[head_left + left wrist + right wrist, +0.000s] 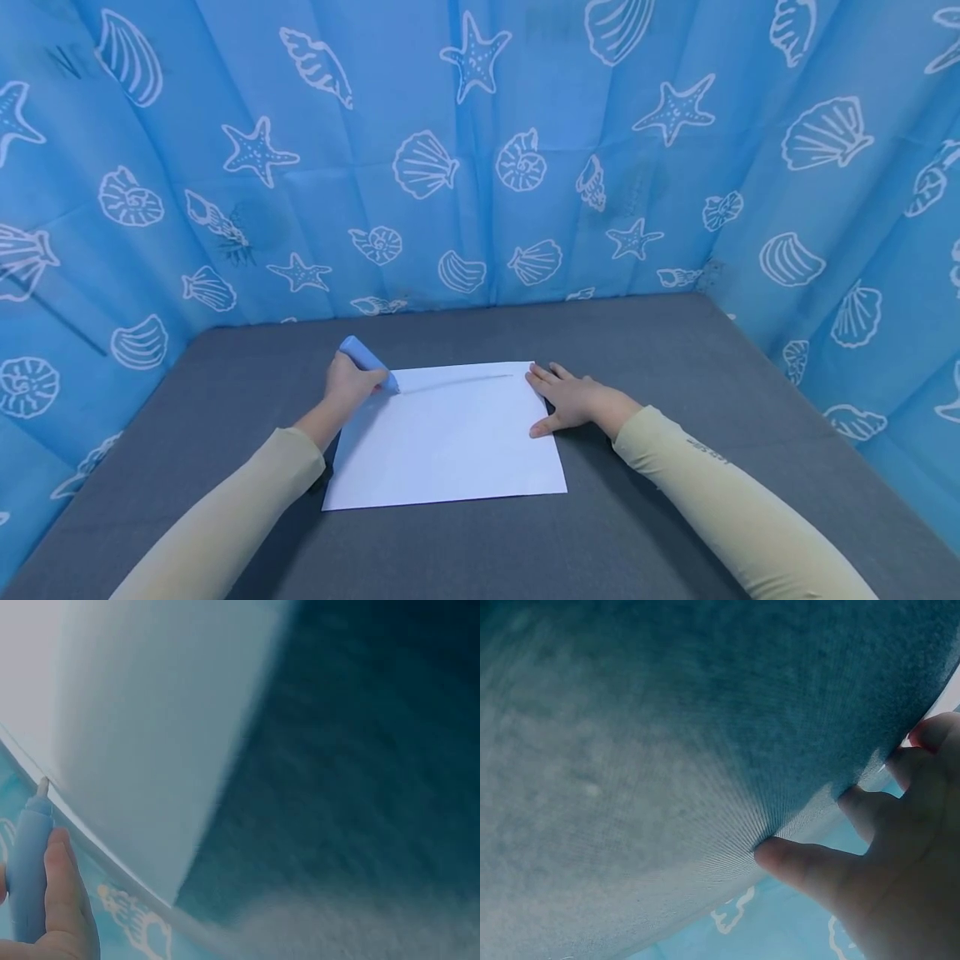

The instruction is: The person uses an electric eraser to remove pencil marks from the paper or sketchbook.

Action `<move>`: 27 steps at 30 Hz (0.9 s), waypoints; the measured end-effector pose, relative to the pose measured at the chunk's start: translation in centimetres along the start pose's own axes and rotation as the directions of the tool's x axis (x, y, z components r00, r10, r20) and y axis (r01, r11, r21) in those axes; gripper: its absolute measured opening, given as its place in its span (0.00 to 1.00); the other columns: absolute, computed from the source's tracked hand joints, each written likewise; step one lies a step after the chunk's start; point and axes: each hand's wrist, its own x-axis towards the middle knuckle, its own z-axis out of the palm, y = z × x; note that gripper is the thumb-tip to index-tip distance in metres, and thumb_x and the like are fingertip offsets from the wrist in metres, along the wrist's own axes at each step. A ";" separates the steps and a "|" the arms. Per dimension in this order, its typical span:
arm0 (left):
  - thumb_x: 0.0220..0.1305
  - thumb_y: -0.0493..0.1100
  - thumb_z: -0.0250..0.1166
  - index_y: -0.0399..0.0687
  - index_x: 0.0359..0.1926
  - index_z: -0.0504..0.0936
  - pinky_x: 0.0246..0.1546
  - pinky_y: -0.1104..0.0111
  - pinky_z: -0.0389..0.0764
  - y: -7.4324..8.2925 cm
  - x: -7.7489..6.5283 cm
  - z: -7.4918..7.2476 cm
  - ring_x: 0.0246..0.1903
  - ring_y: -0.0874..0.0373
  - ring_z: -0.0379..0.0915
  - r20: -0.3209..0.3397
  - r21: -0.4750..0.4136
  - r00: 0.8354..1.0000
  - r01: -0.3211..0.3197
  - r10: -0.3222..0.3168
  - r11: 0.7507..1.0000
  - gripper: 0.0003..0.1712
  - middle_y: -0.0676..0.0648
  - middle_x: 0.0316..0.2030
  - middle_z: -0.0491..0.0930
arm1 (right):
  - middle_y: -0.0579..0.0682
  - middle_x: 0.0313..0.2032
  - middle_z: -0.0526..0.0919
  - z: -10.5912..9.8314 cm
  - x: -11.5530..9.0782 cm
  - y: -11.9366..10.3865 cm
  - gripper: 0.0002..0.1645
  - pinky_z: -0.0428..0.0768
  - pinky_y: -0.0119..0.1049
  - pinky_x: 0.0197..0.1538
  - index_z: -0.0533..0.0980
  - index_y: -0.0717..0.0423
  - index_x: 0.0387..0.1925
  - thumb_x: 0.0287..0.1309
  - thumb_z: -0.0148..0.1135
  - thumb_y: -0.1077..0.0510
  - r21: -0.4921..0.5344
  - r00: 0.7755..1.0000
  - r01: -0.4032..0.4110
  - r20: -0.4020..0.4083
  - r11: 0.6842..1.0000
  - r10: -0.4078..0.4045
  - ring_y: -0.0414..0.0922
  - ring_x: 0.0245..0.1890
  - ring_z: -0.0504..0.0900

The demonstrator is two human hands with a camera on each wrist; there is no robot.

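Observation:
A sheet of white paper (450,450) lies on the grey cloth, with a thin grey line (457,382) running across its upper part. At the paper's upper left corner, my left hand (350,385) grips a thick light-blue pen-shaped tool (365,357), tilted with its lower end at the line's left end. In the left wrist view the tool (30,862) shows a narrow tip, right at the paper (150,742). My right hand (570,398) rests with spread fingers on the paper's upper right edge. Several of its fingertips (769,849) touch the cloth in the right wrist view.
Dark grey cloth (637,517) covers the table all around the paper. A blue curtain (480,217) with white shells and starfish hangs along the back and both sides.

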 end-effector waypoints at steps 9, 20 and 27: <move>0.62 0.38 0.63 0.27 0.66 0.53 0.52 0.52 0.78 0.2 -0.1 0.1 0.49 0.38 0.75 0.008 -0.003 1.000 0.004 -0.004 1.000 0.39 0.27 0.55 0.68 | 0.54 0.76 0.40 0.0 -0.1 0.0 0.63 0.48 0.70 0.65 0.44 0.56 0.76 0.52 0.62 0.29 -0.007 1.000 -0.007 0.002 1.000 0.008 0.60 0.74 0.37; 0.62 0.39 0.63 0.26 0.65 0.54 0.48 0.53 0.79 0.0 -0.2 0.2 0.44 0.41 0.76 0.010 0.026 1.000 -0.014 0.014 1.000 0.38 0.28 0.51 0.70 | 0.54 0.76 0.41 -0.1 -0.2 -0.3 0.63 0.48 0.70 0.66 0.45 0.56 0.76 0.52 0.62 0.30 0.001 1.000 -0.013 0.002 1.000 0.013 0.60 0.74 0.37; 0.62 0.39 0.63 0.26 0.65 0.54 0.50 0.52 0.78 0.2 -0.1 0.2 0.46 0.40 0.75 0.003 0.015 1.000 -0.021 0.021 1.000 0.39 0.28 0.53 0.70 | 0.54 0.76 0.41 -0.1 -0.2 -0.3 0.63 0.48 0.69 0.66 0.45 0.56 0.76 0.52 0.62 0.29 0.001 1.000 -0.018 0.000 1.000 0.018 0.59 0.74 0.37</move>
